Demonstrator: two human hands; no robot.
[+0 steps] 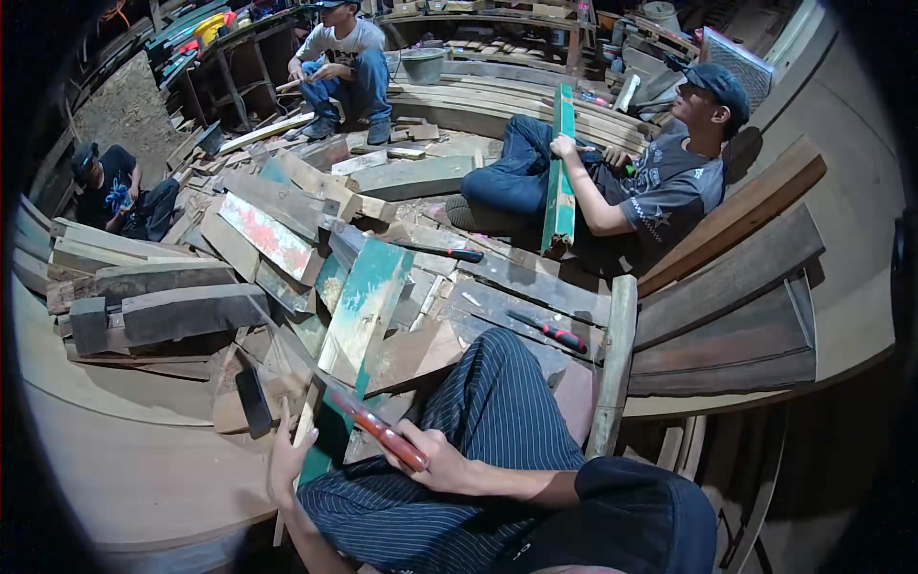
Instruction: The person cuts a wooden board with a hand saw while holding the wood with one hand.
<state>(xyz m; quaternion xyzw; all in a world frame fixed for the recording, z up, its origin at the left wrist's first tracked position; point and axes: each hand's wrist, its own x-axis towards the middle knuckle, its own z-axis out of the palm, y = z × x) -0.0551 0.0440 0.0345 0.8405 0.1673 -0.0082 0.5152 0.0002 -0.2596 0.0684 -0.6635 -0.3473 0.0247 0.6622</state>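
My right hand [435, 461] is closed around the reddish-brown handle of a machete-like long knife [368, 419]. Its long thin blade, smeared by motion, points up and to the left across the wood. My left hand [290, 461] is closed on the near end of a wooden board [361, 298] with worn green paint, which leans away from me beside my bent leg. The blade passes above this board, and I cannot tell if it touches the wood. Left of the board, a black phone-like slab [254, 403] rests on a wood block.
Two tools with red-and-black handles [564, 338] [466, 254] lie on the planks ahead. A log [612, 368] stands at my right. Piled wood blocks [206, 314] fill the left. At right, a seated person [660, 182] holds a green beam [559, 172]; two others sit farther back.
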